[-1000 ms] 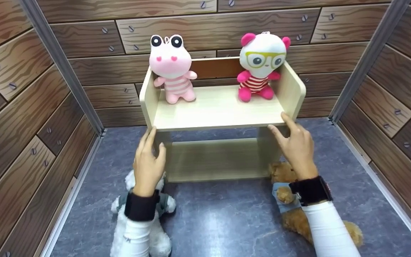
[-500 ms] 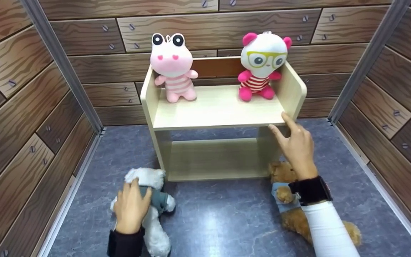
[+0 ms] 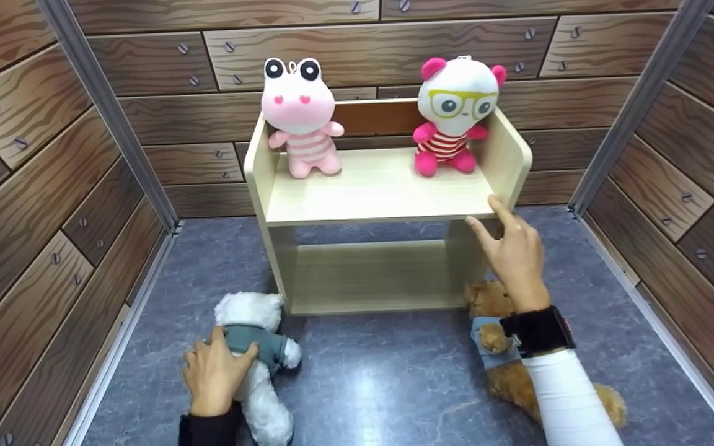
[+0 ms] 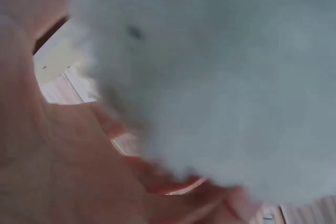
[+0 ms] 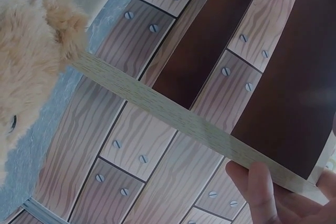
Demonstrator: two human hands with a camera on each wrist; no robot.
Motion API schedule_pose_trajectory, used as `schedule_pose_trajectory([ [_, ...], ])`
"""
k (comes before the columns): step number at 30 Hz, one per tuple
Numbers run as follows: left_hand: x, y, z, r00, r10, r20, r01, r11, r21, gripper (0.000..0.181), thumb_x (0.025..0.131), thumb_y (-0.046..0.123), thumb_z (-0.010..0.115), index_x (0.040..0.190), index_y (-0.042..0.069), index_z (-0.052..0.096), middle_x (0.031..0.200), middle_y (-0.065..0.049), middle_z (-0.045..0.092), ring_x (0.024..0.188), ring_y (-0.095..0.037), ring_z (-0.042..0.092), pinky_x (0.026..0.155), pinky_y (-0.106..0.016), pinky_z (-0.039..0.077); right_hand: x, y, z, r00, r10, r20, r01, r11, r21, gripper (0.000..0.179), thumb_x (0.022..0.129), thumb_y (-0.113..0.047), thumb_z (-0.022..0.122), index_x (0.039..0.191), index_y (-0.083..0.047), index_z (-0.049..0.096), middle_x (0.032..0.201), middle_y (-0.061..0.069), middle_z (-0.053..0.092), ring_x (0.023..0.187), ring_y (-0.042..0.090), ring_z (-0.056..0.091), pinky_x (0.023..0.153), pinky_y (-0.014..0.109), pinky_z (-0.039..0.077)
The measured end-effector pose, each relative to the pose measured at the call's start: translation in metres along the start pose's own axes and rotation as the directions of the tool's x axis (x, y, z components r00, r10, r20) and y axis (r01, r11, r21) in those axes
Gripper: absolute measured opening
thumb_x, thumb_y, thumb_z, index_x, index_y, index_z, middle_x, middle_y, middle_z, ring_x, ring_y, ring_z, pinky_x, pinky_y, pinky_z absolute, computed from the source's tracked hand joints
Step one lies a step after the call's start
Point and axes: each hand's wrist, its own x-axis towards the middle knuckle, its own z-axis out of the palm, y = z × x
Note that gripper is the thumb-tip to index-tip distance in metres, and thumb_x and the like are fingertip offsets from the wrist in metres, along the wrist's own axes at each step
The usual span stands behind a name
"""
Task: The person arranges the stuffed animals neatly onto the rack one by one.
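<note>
My left hand curls against the left side of a white plush toy in a green shirt, which lies on the floor; its left arm is hidden. In the left wrist view, white fur fills most of the picture, with my fingers bent around its lower edge. My right hand grips the front right edge of a pale wooden two-tier shelf. The right wrist view has those fingertips at the panel's edge. Below that forearm lies a brown teddy bear in blue, partly covered.
On the upper tier sit a pink-and-white plush with big eyes at left and a plush panda with yellow glasses at right. Wood-patterned walls enclose the grey floor on three sides.
My left hand has left the shelf's left front edge and moved down and back to the white plush toy. The right hand stays on the shelf.
</note>
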Motion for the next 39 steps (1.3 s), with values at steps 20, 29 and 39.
schedule_pose_trajectory([
  [20,-0.009,0.006,0.008,0.988,0.107,0.107,-0.104,0.994,-0.035,0.078,0.064,0.048,0.085,0.118,0.005,0.051,0.1,-0.027,0.059,0.092,-0.043,0.059,0.073,-0.058,0.048,-0.001,0.001,0.003,0.996,-0.049,-0.078,0.051,0.998,0.022,0.058,0.089,-0.046,0.072,0.137,-0.016,0.062,0.113,0.03,0.068,0.094,0.055,0.064,0.081,0.061,0.049],
  [29,-0.011,0.01,0.015,0.982,0.133,0.131,-0.142,0.988,0.066,0.114,0.058,0.059,0.085,0.14,-0.007,0.042,0.106,-0.04,0.062,0.096,-0.055,0.057,0.084,-0.064,0.045,-0.001,0.001,0.004,0.998,-0.034,-0.057,0.034,0.999,0.012,0.061,0.089,-0.05,0.07,0.14,-0.017,0.06,0.112,0.031,0.067,0.093,0.054,0.064,0.08,0.06,0.05],
  [39,-0.014,0.016,0.032,0.978,0.182,-0.104,-0.188,0.981,-0.046,0.083,0.059,0.046,0.083,0.124,0.002,0.056,0.103,-0.023,0.067,0.092,-0.041,0.06,0.076,-0.055,0.046,-0.002,0.001,0.003,0.998,-0.026,-0.048,0.027,0.999,0.018,0.062,0.089,-0.051,0.069,0.14,-0.018,0.059,0.117,0.031,0.066,0.097,0.054,0.064,0.083,0.061,0.05],
])
